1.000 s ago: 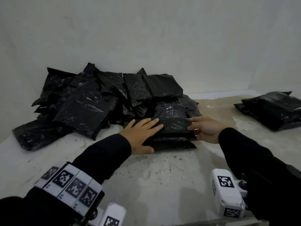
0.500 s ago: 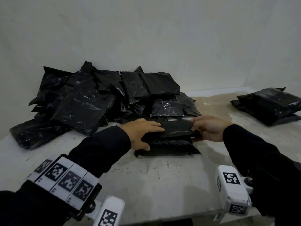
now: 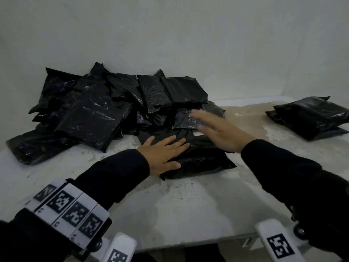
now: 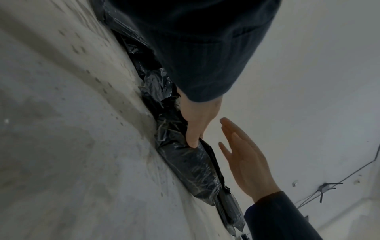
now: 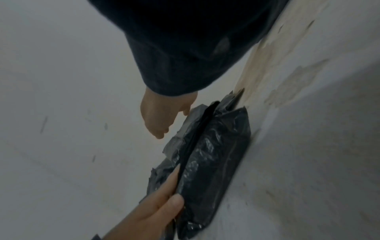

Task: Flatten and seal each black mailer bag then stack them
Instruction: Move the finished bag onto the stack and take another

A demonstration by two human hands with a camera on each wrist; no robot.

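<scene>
Head view: a black mailer bag point(image 3: 200, 159) lies on the pale, speckled table point(image 3: 170, 208), directly in front of the person and at the near edge of a large loose heap of black bags point(image 3: 105, 110) that is banked against the white wall point(image 3: 170, 35). The left hand point(image 3: 162, 152) lies flat on the left part of the bag, fingers straight and close together, pointing right, thumb along the near edge; nothing is gripped, the palm simply presses down. The left wrist view confirms this: left hand point(image 4: 195, 123) on the crinkled bag point(image 4: 189, 162), thumb tip pushed into the plastic. The right hand point(image 3: 217, 131) is above the right part of the bag, blurred, fingers straight and slightly spread, pointing left and away; it holds nothing. In the left wrist view the right hand point(image 4: 244, 162) shows open with a clear gap between it and the bag, so it is not touching. The right wrist view shows the right hand point(image 5: 162, 116) edge-on, fingers extended, and below it the bag point(image 5: 213, 162) with a long fold or flap line running along its top; the left hand point(image 5: 152, 209) lies along that top face. Whether the flap is stuck down cannot be told. Well apart, at the far right of the table, sits a small stack of black bags point(image 3: 311, 116), one on another. Both forearms wear dark sleeves point(image 3: 117, 173); white marker bands point(image 3: 68, 207) with square black patterns sit on the left forearm.
</scene>
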